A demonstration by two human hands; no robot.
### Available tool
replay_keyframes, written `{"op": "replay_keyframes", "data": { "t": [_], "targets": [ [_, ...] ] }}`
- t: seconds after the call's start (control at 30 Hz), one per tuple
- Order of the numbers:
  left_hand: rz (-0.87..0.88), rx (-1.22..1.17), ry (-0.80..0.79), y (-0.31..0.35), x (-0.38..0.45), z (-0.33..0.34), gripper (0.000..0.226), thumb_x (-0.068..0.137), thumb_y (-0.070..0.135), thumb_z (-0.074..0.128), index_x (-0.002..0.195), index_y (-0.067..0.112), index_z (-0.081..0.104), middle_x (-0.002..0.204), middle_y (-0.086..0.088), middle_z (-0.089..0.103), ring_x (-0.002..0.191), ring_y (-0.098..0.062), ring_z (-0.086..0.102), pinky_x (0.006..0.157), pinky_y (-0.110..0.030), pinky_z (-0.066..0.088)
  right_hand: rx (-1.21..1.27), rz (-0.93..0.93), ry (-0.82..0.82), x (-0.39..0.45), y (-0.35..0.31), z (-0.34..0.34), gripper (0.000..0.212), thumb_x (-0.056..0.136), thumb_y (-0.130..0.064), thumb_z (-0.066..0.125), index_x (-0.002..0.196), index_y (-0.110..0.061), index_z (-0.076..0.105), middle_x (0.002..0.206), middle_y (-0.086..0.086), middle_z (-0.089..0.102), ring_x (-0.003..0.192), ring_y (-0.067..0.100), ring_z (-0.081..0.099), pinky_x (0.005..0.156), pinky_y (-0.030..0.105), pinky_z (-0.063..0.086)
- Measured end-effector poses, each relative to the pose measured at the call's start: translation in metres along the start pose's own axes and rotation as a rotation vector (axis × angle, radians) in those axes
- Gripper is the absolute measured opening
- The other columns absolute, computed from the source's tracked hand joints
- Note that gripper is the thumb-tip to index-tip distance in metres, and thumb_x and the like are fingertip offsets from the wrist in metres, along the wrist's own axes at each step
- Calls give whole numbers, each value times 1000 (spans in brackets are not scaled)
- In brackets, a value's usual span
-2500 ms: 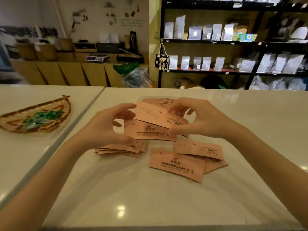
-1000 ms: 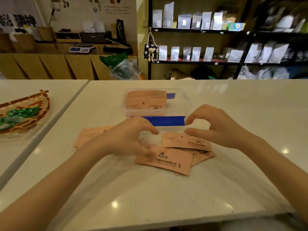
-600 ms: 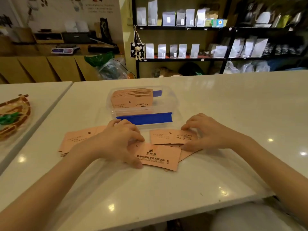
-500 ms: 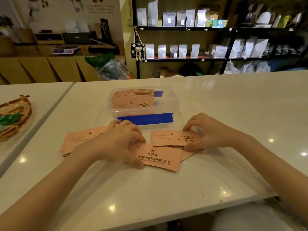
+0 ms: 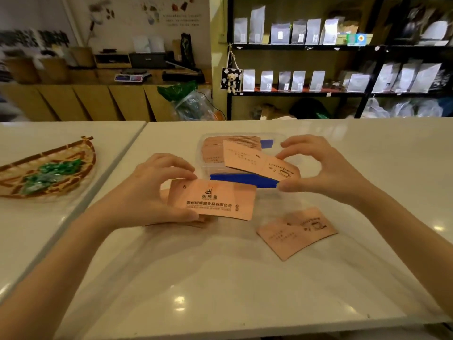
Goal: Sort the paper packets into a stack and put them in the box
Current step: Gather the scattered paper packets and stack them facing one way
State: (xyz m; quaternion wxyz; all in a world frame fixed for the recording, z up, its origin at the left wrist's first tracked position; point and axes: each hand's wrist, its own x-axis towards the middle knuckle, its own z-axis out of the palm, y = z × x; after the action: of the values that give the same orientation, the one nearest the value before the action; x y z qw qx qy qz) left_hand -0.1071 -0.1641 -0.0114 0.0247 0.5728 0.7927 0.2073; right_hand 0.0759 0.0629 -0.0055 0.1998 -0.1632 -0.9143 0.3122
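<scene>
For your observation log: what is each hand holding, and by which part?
Left hand: packet, pinched at its left end. Right hand: another packet, at its right end.

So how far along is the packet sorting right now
Done: a stack of packets already stands in the clear box. In hand: the left hand holds a packet above a small pile, and the right hand holds another over the box. Left: loose packets on the table, plus that pile, still to box.
</scene>
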Motion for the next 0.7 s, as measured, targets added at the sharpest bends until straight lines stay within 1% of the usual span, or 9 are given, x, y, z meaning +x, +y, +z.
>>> {"op": "replay_keyframes", "data": {
  "t": [0.07,0.13,0.17,0.23,0.33,0.37,0.43,0.57,0.7],
  "targets": [
    [-61,6,56,-11,-6,-5,72,48,67,64,113,38,51,117,24,39,114,4,24,104,-29,25,-17,-73,1,10,-12,10,62,45,-55,68,104,-39,57,117,-25,36,110,-3,24,76,5,22],
    [-128,17,66,-22,-10,-5,67,53,59,70,113,35,53,117,22,38,115,1,24,104,-31,24,-67,-150,-26,20,-24,22,63,47,-57,68,106,-37,58,119,-23,35,108,-6,19,80,6,21],
    [-158,20,65,-28,-11,-3,64,56,56,72,113,33,54,118,21,39,117,-1,25,103,-31,23,-97,-186,-38,24,-30,29,63,48,-58,69,106,-36,59,120,-22,34,107,-7,18,86,10,20],
    [-204,-5,73,-39,-13,2,61,59,48,75,114,29,56,125,16,41,123,-6,27,102,-29,23,-163,-247,-53,31,-38,46,61,50,-64,70,103,-35,60,121,-21,33,109,-4,15,96,21,16],
    [-256,-102,65,-53,-16,8,61,59,42,76,115,27,57,126,16,39,125,-7,26,102,-28,22,-244,-291,-77,39,-47,70,59,52,-67,62,102,-36,59,133,-16,34,123,6,14,103,31,10],
    [-262,-127,55,-57,-17,9,62,59,43,77,116,28,56,126,17,38,124,-6,26,102,-26,23,-265,-294,-95,41,-49,76,60,53,-67,61,104,-35,59,139,-12,32,129,10,12,107,35,7],
    [-252,-158,48,-62,-18,10,66,57,47,76,118,31,54,129,14,40,122,-4,26,101,-25,26,-280,-285,-139,43,-52,85,62,55,-66,65,108,-32,59,146,-8,26,135,14,6,110,41,2],
    [-278,-179,28,-68,-22,13,72,58,44,78,122,32,47,131,11,39,119,-1,24,99,-20,22,-301,-251,-205,46,-52,96,57,60,-59,68,109,-32,58,151,-8,18,138,15,-2,113,45,-3],
    [-338,-101,-57,-71,-23,17,92,47,63,67,128,30,39,137,9,36,128,-9,21,108,-30,19,-321,-232,-237,46,-47,102,55,62,-59,68,110,-35,57,153,-8,10,139,13,-10,111,46,-13]
  ]
}}
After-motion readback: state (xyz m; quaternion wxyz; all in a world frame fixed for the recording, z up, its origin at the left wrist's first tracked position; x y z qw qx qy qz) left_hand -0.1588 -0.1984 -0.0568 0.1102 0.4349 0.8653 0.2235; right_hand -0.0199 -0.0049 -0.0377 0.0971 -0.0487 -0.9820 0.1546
